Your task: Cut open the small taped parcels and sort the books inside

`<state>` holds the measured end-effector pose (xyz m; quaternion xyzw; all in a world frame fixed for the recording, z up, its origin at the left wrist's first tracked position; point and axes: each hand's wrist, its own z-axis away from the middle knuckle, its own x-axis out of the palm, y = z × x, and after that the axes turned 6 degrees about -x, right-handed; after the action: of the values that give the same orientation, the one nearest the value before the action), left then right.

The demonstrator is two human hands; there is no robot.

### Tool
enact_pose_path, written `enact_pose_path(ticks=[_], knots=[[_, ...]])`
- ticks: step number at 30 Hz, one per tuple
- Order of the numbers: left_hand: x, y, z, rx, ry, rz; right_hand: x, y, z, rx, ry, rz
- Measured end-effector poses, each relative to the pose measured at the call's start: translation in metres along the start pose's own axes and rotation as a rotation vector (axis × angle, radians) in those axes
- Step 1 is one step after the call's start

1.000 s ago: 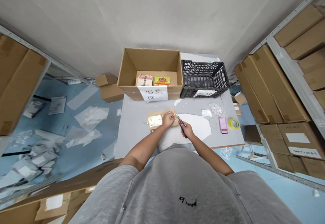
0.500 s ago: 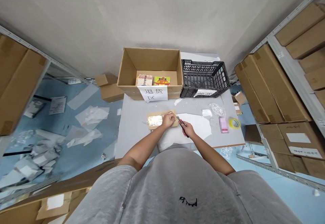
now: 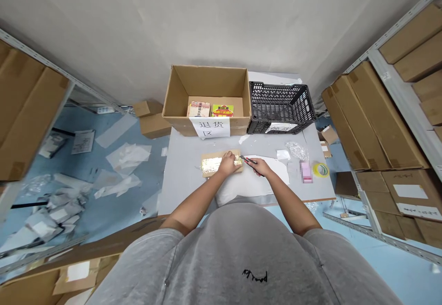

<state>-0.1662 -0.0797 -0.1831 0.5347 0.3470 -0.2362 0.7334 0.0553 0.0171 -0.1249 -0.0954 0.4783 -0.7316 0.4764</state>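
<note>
A small flat cardboard box [image 3: 203, 172] with shiny clear tape [image 3: 211, 164] along its top lies on the table, partly on a white bag [image 3: 238, 186]. My left hand [image 3: 228, 163] is closed over the right part of the box, gripping it; some of the fingertips are hidden. My right hand [image 3: 257, 167] is wrapped round a black and red box cutter [image 3: 249, 160]. The cutter's tip points left and sits at the right end of the box, close to my left fingers. Whether the blade touches the tape is too small to tell.
Behind the box stand an open carton [image 3: 207, 84] with colourful packs [image 3: 223, 110] inside and a black plastic crate [image 3: 281, 107]. To the right lie bubble wrap [image 3: 297, 150], a pink pack [image 3: 305, 171] and a tape roll [image 3: 321, 169]. Shelves with cartons [image 3: 376, 111] flank the table.
My right hand has turned the box cutter from a steep slant to a flatter one, its tip still at the box's right end. My left fingers have lowered onto the box.
</note>
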Motion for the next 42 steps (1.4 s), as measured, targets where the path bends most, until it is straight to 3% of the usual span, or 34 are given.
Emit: enact_pose_path(ticks=[10,20,29,35,42], knots=[[-0.005,-0.016,-0.009,0.007,-0.111,0.113,-0.005,0.011,-0.014,-0.028,-0.104,-0.022],[-0.004,-0.017,-0.013,0.001,-0.090,0.192,-0.012,0.022,-0.013,-0.043,-0.107,0.037],[-0.002,-0.009,0.001,-0.019,-0.042,0.216,0.001,0.016,0.002,-0.015,-0.106,0.036],[-0.009,-0.002,0.005,0.021,-0.022,0.190,0.015,0.010,0.002,0.017,0.003,0.141],[-0.010,0.003,0.010,-0.020,-0.014,0.181,0.033,0.019,0.021,0.042,0.035,-0.113]])
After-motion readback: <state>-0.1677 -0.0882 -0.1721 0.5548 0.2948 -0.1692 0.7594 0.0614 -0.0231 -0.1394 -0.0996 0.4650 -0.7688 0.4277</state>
